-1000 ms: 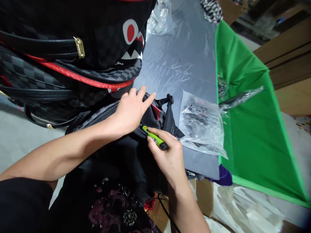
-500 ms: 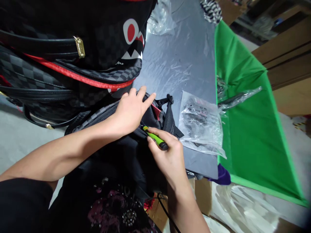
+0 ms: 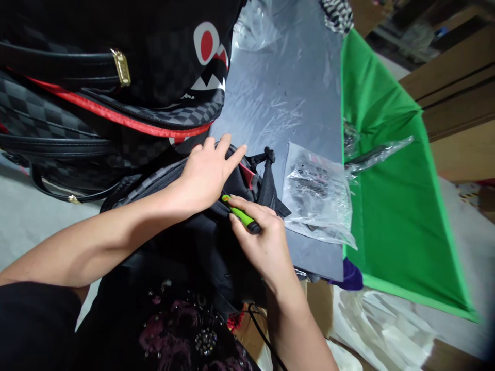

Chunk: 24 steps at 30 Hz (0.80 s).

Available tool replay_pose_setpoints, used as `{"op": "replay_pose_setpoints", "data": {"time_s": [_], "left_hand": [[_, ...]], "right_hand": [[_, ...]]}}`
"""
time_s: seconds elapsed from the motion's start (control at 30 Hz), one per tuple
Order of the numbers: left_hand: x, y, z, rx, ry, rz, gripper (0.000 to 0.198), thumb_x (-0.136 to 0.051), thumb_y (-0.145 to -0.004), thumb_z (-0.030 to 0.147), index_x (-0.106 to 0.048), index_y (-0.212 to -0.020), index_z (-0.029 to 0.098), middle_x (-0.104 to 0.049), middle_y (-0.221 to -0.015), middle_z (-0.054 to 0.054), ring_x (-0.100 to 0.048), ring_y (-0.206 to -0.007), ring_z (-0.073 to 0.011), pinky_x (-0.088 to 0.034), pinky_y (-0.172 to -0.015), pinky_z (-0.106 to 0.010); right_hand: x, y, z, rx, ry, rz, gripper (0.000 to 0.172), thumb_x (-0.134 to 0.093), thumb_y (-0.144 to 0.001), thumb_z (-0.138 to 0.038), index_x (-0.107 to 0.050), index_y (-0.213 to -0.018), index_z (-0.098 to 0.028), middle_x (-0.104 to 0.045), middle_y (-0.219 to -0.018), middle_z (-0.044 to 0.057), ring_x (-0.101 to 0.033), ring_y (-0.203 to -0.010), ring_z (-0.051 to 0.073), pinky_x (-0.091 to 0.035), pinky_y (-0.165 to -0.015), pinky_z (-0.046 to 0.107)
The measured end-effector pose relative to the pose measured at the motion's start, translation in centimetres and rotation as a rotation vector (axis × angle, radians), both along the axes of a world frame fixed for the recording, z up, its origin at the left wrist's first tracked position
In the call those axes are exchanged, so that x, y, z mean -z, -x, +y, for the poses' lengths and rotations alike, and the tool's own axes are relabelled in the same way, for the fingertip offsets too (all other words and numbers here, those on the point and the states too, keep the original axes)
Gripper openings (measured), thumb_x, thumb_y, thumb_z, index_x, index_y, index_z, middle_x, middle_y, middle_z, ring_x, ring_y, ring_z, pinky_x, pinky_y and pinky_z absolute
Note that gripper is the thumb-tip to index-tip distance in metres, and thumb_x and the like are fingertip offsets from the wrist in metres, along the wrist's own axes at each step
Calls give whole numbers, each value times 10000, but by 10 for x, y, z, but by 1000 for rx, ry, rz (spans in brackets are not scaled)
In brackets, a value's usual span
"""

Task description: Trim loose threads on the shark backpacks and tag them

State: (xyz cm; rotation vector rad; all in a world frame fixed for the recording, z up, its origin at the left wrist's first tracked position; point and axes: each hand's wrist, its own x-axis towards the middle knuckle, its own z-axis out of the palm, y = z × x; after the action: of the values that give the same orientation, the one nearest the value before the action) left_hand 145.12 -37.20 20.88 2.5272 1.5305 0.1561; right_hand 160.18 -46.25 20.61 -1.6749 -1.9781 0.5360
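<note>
My left hand (image 3: 204, 175) lies on a black checkered bag (image 3: 157, 180), palm down with fingers stretched out and spread. In my right hand (image 3: 265, 232) is a slim tool with a bright green handle (image 3: 242, 215) and a black butt end. An orange patch shows near its front. The tool's tip goes down into the dark fold of the bag beside my left hand, so its working end is hidden. Black straps (image 3: 266, 183) and a bit of red lining (image 3: 246, 175) show at the bag's right end.
Larger checkered bags with red zip edging (image 3: 116, 116) are stacked behind, left. On the grey table (image 3: 263, 103) lie a plastic packet of dark parts (image 3: 315, 190) and clear wrapping (image 3: 255, 26). A green fabric bin (image 3: 402, 221) adjoins the table's right edge.
The view has shifted slightly. My right hand and the green tool have moved a little up and left along the bag; my left hand stays in about the same place on it.
</note>
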Motion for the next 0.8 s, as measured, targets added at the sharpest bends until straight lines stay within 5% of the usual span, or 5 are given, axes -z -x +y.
{"op": "replay_pose_setpoints", "data": {"time_s": [0.8], "left_hand": [[1, 1, 1, 2, -13, 34, 836, -639, -852, 367, -163, -1537, 296, -186, -1585, -117, -368, -1284, -341, -381, -1006, -444]], "right_hand": [[-8, -10, 7, -95, 38, -79, 292, -594, -840, -172, -719, -1102, -209, -746, -1073, 40, -694, -951, 213, -515, -898, 385]]}}
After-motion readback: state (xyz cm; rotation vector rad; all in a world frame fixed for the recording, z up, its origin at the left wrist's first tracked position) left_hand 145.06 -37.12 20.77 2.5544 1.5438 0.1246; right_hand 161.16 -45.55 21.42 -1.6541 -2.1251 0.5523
